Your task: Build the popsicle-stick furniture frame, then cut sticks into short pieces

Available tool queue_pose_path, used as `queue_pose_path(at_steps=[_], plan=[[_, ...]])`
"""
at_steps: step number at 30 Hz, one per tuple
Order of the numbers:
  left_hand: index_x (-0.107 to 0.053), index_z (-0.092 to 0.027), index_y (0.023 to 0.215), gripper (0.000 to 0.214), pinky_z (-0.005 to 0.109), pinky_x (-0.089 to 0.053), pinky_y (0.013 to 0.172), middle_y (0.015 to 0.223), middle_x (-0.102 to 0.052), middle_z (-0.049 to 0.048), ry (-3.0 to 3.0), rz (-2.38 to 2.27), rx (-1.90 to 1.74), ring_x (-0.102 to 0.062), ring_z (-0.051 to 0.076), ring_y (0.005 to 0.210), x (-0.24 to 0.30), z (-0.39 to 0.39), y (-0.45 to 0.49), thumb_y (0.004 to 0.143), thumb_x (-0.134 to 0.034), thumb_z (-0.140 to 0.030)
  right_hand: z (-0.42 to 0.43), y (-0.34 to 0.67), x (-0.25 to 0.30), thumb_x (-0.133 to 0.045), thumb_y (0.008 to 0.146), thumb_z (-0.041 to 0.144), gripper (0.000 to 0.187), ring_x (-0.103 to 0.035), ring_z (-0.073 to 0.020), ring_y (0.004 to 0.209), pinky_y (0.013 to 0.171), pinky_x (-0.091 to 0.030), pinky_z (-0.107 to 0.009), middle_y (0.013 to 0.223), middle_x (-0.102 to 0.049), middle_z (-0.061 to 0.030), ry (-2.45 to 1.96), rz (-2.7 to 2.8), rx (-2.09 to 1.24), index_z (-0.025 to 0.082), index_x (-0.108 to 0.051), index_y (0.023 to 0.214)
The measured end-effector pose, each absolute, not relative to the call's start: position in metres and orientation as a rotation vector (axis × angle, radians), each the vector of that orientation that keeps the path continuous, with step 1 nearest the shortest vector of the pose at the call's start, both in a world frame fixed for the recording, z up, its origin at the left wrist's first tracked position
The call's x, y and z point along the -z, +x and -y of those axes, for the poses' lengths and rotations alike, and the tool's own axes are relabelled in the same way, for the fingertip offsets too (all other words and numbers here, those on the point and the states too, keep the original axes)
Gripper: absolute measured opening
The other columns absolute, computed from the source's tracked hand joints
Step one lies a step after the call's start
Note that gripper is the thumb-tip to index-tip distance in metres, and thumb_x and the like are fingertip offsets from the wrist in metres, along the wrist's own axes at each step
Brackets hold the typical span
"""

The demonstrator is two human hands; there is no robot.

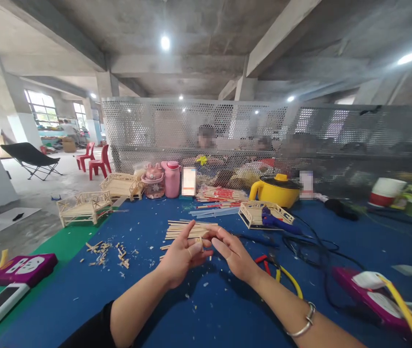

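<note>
My left hand (181, 255) is raised over the blue table, its index finger stretched up and its thumb pressed toward the other fingers. At those fingers shows a small pale bit (200, 240), too small to name. My right hand (235, 252) meets it from the right; its fingers are bent and the thumb stands apart from them. Just behind the hands lies a row of thin wooden sticks (177, 229), partly hidden by my fingers. Right of my right hand are red-handled pliers (263, 259).
Small wooden frames (84, 208) stand at the left, near scattered stick offcuts (99, 251). A blue glue gun (280, 222) rests on another wooden frame (249, 215). Behind are a pink flask (171, 180), a yellow pot (278, 191) and a perforated metal screen (191, 116). Black cables (315, 256) cross the right side.
</note>
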State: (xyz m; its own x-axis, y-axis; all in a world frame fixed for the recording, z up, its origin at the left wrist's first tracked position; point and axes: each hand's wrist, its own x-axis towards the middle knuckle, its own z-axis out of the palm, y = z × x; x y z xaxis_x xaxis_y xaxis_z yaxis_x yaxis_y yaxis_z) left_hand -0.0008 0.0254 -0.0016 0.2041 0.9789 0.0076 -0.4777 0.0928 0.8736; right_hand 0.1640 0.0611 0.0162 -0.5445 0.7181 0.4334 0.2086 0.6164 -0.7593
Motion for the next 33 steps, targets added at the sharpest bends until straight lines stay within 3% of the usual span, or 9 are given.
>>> queue_pose_path(at_steps=[6, 10, 17, 23, 26, 30, 33], plan=[[-0.01, -0.02, 0.142, 0.09, 0.036, -0.044, 0.081, 0.074, -0.062, 0.0006, 1.038, -0.731, -1.186, -0.063, 0.016, 0.074, 0.006, -0.026, 0.002, 0.073, -0.067, -0.033, -0.06, 0.157, -0.02, -0.053, 0.081, 0.028, 0.019, -0.058, -0.0166, 0.082, 0.076, -0.046, -0.03, 0.089, -0.064, -0.0039, -0.837, 2.079, -0.76, 0.022, -0.068, 0.091], [-0.006, -0.018, 0.143, 0.085, 0.033, -0.042, 0.081, 0.069, -0.06, -0.0012, 1.298, -0.777, -1.194, -0.059, 0.015, 0.075, 0.012, -0.028, 0.0, 0.078, -0.059, -0.032, -0.062, 0.155, -0.017, -0.06, 0.077, 0.03, 0.018, -0.055, -0.0132, 0.067, 0.064, -0.045, -0.026, 0.074, -0.06, -0.0011, -0.971, 2.133, -0.767, 0.022, -0.07, 0.089], [-0.008, -0.02, 0.143, 0.077, 0.026, -0.042, 0.071, 0.066, -0.06, -0.0012, 1.569, -0.949, -1.21, -0.057, 0.015, 0.068, 0.016, -0.025, 0.0, 0.082, -0.053, -0.03, -0.057, 0.158, -0.017, -0.059, 0.078, 0.025, 0.012, -0.055, -0.0128, 0.068, 0.066, -0.043, -0.025, 0.073, -0.061, -0.0008, -0.838, 2.184, -0.581, 0.023, -0.071, 0.081], [-0.006, -0.022, 0.142, 0.087, 0.031, -0.043, 0.079, 0.077, -0.065, 0.0014, 1.327, -0.81, -1.062, -0.063, 0.018, 0.082, -0.008, -0.029, 0.006, 0.076, -0.062, -0.023, -0.061, 0.163, -0.032, -0.059, 0.074, 0.028, 0.015, -0.055, -0.0126, 0.061, 0.062, -0.044, -0.026, 0.064, -0.062, -0.0006, -0.988, 1.932, -0.98, 0.016, -0.065, 0.067], [-0.023, -0.024, 0.138, 0.078, 0.034, -0.045, 0.081, 0.094, -0.066, 0.0073, 1.031, -0.722, -0.908, -0.064, 0.021, 0.089, -0.015, -0.034, 0.0, 0.073, -0.065, -0.02, -0.065, 0.166, -0.033, -0.06, 0.073, 0.031, 0.018, -0.053, -0.0113, 0.059, 0.063, -0.043, -0.025, 0.06, -0.061, 0.0012, -0.968, 1.791, -1.197, 0.015, -0.063, 0.067], [-0.055, -0.017, 0.11, 0.038, 0.033, -0.047, 0.077, 0.105, -0.064, 0.0133, 0.904, -0.771, -0.853, -0.065, 0.021, 0.085, -0.008, -0.037, -0.003, 0.077, -0.061, -0.034, -0.066, 0.166, -0.028, -0.06, 0.072, 0.033, 0.019, -0.053, -0.0111, 0.062, 0.065, -0.043, -0.025, 0.064, -0.062, 0.0007, -0.988, 1.779, -1.231, 0.014, -0.064, 0.069], [-0.06, -0.015, 0.094, 0.035, 0.032, -0.047, 0.077, 0.102, -0.065, 0.0133, 0.97, -0.836, -0.877, -0.064, 0.02, 0.086, 0.001, -0.033, 0.001, 0.076, -0.06, -0.044, -0.065, 0.163, -0.024, -0.061, 0.072, 0.031, 0.018, -0.054, -0.012, 0.065, 0.067, -0.043, -0.026, 0.067, -0.064, -0.0002, -1.043, 1.809, -1.123, 0.014, -0.065, 0.069]])
